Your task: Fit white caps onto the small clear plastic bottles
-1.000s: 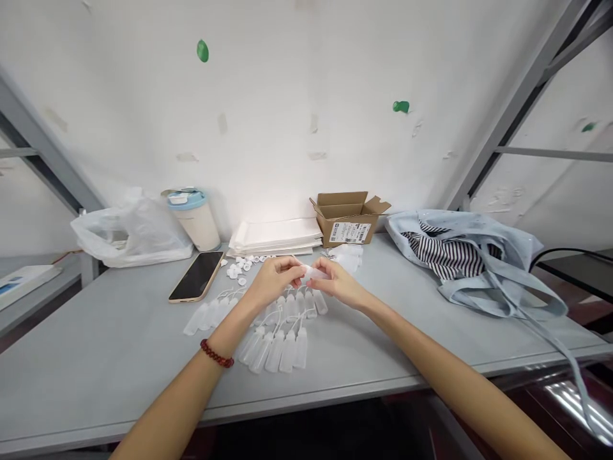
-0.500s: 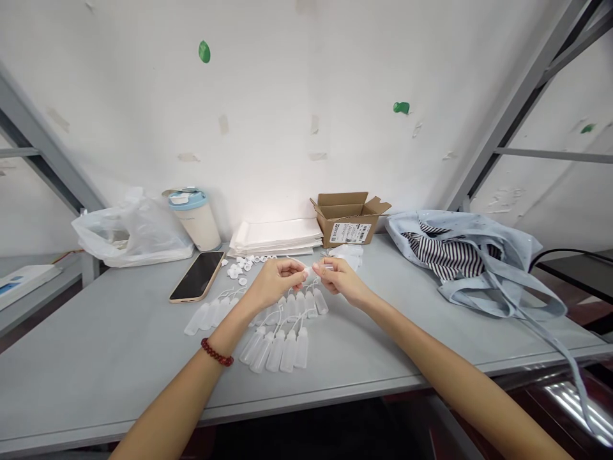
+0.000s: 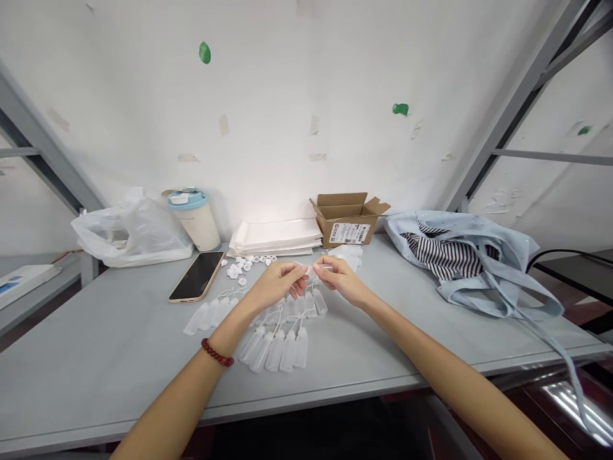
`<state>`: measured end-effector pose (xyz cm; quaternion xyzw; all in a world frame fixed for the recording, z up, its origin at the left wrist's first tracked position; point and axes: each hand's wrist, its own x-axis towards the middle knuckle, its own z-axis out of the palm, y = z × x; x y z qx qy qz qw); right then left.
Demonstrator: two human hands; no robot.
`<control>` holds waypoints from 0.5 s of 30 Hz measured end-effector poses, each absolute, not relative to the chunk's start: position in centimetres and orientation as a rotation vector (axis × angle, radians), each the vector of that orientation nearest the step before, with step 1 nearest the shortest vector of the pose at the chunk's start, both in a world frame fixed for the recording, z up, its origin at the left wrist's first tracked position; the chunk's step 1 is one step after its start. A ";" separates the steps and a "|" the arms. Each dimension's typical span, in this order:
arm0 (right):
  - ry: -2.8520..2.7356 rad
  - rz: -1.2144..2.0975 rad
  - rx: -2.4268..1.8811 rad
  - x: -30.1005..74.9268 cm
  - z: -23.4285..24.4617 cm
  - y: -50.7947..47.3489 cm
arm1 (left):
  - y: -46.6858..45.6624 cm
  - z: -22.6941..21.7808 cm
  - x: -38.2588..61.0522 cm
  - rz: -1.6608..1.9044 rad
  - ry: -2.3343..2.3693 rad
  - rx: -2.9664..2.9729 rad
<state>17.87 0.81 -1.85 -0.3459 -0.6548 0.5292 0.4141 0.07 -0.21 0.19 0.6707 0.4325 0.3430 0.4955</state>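
My left hand (image 3: 282,281) and my right hand (image 3: 341,279) meet above the middle of the table, both pinched closed. Between their fingertips is a small whitish plastic bottle part (image 3: 310,271), mostly covered by the fingers, so its exact shape is hidden. Below the hands lie several translucent squeeze bottles (image 3: 275,351) with thin white tethered nozzles, set in rows. More such bottles (image 3: 209,314) lie left of my left forearm, some hidden under it. Several loose white caps (image 3: 235,269) are scattered just behind and left of my left hand.
A phone (image 3: 197,276) lies at left, in front of a cup (image 3: 201,223) and a plastic bag (image 3: 131,233). At the back stand a stack of white envelopes (image 3: 272,236) and an open cardboard box (image 3: 345,223); clear plastic pieces (image 3: 350,255) lie before it. A blue cloth bag (image 3: 507,246) lies right.
My fingertips have shifted slightly around the small plastic part, and the left fingers have turned a little. The bottles, caps and other things have stayed put.
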 end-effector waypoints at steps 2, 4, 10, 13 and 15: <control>-1.671 1.298 -0.860 17.9 -1.9 0.9 | -0.2 0.1 0.1 0.806 1.018 1.610; -1.660 1.324 -0.866 18.0 -1.8 0.9 | -0.3 0.0 0.1 0.798 0.999 1.651; -1.531 1.553 -0.937 18.1 -1.2 0.7 | -0.7 0.0 0.3 0.850 1.034 1.955; -1.500 1.655 -0.960 18.3 -1.0 0.6 | -0.8 -0.3 0.4 0.893 1.071 2.153; -1.470 1.698 -0.986 18.3 -1.0 0.6 | -0.6 -0.5 0.3 0.925 1.090 2.293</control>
